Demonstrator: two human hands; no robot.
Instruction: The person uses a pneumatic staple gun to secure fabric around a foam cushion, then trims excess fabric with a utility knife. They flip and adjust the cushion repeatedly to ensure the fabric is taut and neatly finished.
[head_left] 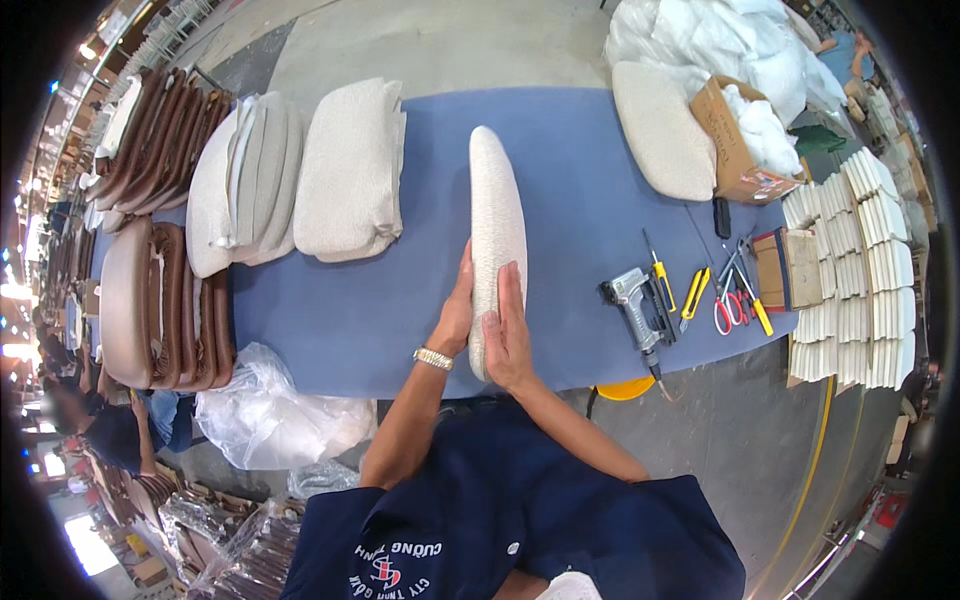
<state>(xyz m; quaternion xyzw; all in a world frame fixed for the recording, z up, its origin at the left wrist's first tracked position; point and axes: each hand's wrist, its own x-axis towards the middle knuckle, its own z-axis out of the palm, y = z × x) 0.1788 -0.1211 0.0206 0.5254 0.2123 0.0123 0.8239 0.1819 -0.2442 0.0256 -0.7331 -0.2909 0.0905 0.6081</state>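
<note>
A cream fabric seat cushion stands on its edge above the blue-covered table, its narrow side toward me. My left hand presses on its left face, most of the fingers hidden behind it. Against the right face lies my right hand, fingers pointing up along the fabric and thumb near the edge. Between the two palms the cushion is held upright. To the left, more cream cushions lie in a pile, beside a leaning row of similar cushions.
Brown padded seats stand at the left edge. On the right lie a staple gun, a yellow screwdriver, a yellow cutter and red-handled scissors. A cardboard box and another cushion sit at the far right.
</note>
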